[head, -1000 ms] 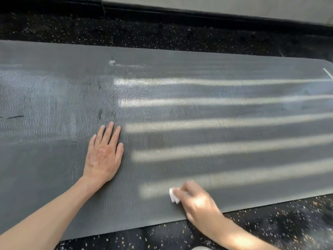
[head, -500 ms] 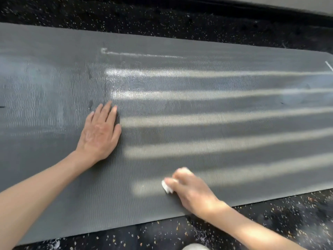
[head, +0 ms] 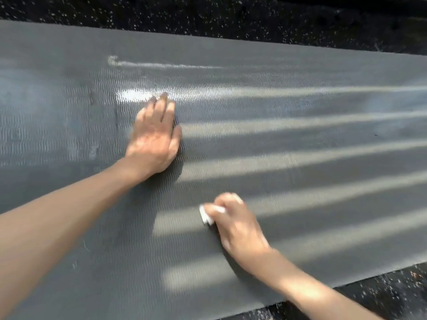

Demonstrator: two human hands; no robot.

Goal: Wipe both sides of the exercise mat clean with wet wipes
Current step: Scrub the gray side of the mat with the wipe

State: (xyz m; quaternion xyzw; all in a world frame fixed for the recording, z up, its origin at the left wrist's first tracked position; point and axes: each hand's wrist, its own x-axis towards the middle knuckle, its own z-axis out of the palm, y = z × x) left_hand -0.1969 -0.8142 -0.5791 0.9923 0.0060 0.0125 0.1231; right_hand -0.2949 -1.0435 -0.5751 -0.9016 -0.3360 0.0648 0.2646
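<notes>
1. A dark grey ribbed foam exercise mat [head: 288, 158] lies flat on the black speckled rubber floor [head: 208, 15], striped with bands of sunlight.
2. The left hand [head: 154, 137] presses palm-down on the mat, fingers straight and together.
3. The right hand [head: 235, 225], fingers curled, pinches a small white wet wipe [head: 205, 215] against the mat near its front edge.
4. A pale streak [head: 161, 65] marks the mat's far side.
</notes>
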